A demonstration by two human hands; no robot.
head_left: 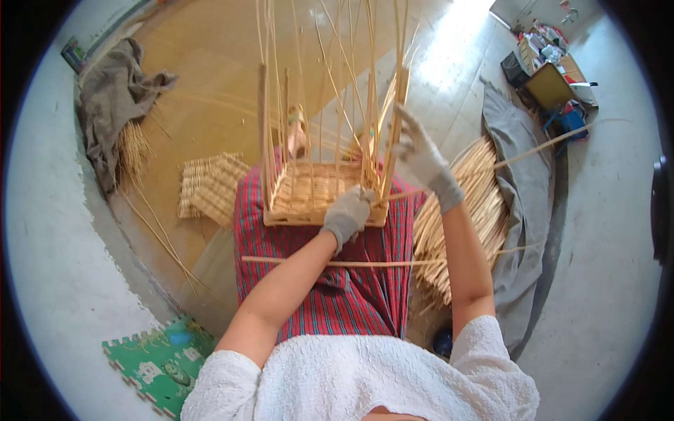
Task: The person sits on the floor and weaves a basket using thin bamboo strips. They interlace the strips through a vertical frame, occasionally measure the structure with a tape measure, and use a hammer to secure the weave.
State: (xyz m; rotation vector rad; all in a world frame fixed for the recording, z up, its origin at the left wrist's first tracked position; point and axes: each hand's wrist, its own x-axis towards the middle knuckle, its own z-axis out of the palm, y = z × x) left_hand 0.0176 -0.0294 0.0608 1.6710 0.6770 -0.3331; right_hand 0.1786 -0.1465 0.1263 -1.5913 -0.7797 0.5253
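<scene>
A half-woven basket [316, 193] of pale cane rests on my lap, its woven base framed by tall upright stakes [263, 133]. My left hand [349, 214], in a light grey glove, is closed on the basket's near right corner. From that corner a long flat cane strip [516, 160] runs out to the right, passing by my right wrist. My right hand [421, 151], also gloved, is raised beside the right-hand stakes with its fingers stretched out and apart. Whether its fingertips touch a stake, I cannot tell. Another cane strip [372, 264] lies across my lap.
A striped red cloth [260, 281] covers my lap. To the right lies a bundle of cane strips [463, 217] on a grey cloth [523, 189]. Woven pieces [210, 186] lie on the left floor, below a brown cloth [119, 105]. A green foam mat [165, 365] is at lower left.
</scene>
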